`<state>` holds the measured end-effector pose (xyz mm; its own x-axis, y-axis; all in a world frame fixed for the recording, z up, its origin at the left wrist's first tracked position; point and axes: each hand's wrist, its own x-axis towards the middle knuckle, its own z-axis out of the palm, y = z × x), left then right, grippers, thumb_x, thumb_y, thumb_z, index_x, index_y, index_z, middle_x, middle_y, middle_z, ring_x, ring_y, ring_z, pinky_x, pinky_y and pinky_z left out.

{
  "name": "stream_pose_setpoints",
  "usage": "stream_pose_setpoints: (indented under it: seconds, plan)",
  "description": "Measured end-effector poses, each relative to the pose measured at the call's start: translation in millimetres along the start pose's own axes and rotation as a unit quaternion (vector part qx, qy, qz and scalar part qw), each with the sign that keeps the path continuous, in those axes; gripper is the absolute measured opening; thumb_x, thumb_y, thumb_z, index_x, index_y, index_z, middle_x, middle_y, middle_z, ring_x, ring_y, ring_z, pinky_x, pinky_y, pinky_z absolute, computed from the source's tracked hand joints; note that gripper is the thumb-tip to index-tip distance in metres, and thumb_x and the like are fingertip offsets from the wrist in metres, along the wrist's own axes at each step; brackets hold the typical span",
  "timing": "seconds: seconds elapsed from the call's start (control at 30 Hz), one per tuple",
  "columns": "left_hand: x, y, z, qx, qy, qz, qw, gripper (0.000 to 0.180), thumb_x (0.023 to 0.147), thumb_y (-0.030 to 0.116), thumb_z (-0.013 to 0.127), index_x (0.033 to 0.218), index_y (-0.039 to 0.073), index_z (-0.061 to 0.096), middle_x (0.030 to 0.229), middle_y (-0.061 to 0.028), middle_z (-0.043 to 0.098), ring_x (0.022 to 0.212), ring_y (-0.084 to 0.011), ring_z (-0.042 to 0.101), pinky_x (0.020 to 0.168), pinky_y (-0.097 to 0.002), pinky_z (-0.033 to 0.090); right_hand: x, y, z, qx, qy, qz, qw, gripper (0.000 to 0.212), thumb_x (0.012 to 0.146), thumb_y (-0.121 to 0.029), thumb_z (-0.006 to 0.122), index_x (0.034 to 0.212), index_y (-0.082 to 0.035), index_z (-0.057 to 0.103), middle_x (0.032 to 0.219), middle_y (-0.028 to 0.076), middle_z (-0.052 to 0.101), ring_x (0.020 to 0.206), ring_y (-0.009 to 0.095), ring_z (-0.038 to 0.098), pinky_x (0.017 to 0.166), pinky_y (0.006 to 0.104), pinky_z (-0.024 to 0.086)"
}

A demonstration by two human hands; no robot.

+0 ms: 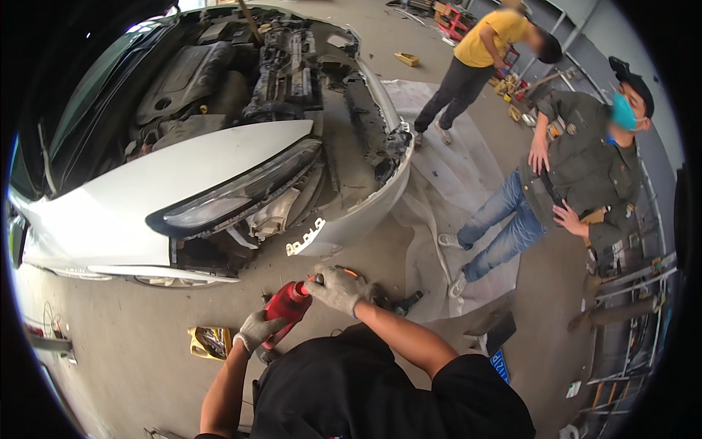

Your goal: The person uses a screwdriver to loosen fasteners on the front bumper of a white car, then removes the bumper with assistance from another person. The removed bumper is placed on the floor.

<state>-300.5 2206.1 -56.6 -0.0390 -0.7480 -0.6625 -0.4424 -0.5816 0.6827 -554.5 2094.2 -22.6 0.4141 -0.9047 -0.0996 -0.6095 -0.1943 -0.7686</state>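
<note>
In front of my body I hold a red bottle-shaped object [287, 311], tilted with its narrow neck up and to the right. My left hand [261, 331], in a light knitted work glove, is wrapped round its lower side. My right hand [335, 289], gloved the same way, is closed at the neck end, where a small dark part shows by the fingers. Whether that part is a cap or a fitting cannot be made out. Dark tool-like items [398, 301] lie on the floor beyond my right hand, partly hidden by it.
A white car [131, 197] with its front opened up stands ahead, its bumper [365, 212] loose-looking. A yellow cut-open jug [210, 342] with items inside is by my left hand. Two people [578, 175] [486, 51] stand at the right near a sheet [468, 175].
</note>
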Motion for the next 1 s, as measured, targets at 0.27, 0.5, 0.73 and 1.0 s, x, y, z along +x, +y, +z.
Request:
stream_pose_setpoints:
  seconds: [0.27, 0.5, 0.73, 1.0]
  plan:
    - [7, 6, 7, 0.024, -0.013, 0.011, 1.0, 0.05, 0.08, 0.034, 0.076, 0.108, -0.006, 0.069, 0.09, -0.0115, 0.073, 0.081, -0.0174, 0.069, 0.074, -0.0331, 0.054, -10, 8, 4, -0.059, 0.014, 0.017, 0.998, 0.043, 0.084, -0.047, 0.068, 0.087, -0.005, 0.062, 0.086, 0.019, 0.069, 0.08, 0.037, 0.068, 0.071, 0.0473, 0.052]
    - [-14, 30, 14, 0.013, 0.005, 0.041, 0.999, 0.051, 0.079, 0.04, 0.077, 0.103, -0.004, 0.069, 0.078, -0.0104, 0.071, 0.069, -0.016, 0.069, 0.063, -0.0319, 0.054, -14, 26, 28, -0.041, -0.046, 0.061, 0.996, 0.05, 0.085, -0.055, 0.065, 0.088, -0.005, 0.06, 0.082, 0.018, 0.07, 0.078, 0.039, 0.068, 0.071, 0.0482, 0.053]
    - [14, 9, 8, 0.097, -0.03, 0.115, 0.988, 0.053, 0.08, 0.047, 0.074, 0.104, 0.0, 0.071, 0.084, -0.0142, 0.072, 0.08, -0.022, 0.071, 0.072, -0.0366, 0.054, -65, 33, 25, 0.029, -0.102, 0.283, 0.953, 0.064, 0.09, -0.057, 0.059, 0.119, 0.0, 0.057, 0.094, 0.025, 0.069, 0.086, 0.039, 0.069, 0.076, 0.0443, 0.055]
    - [10, 28, 41, 0.219, -0.07, 0.22, 0.948, 0.067, 0.078, 0.062, 0.065, 0.098, -0.002, 0.072, 0.096, -0.0268, 0.07, 0.095, -0.0405, 0.068, 0.082, -0.0484, 0.052, -115, 6, 127, 0.666, -0.03, 0.401, 0.629, 0.061, 0.092, -0.07, 0.053, 0.098, -0.011, 0.064, 0.093, 0.008, 0.067, 0.09, 0.022, 0.063, 0.082, 0.0352, 0.051]
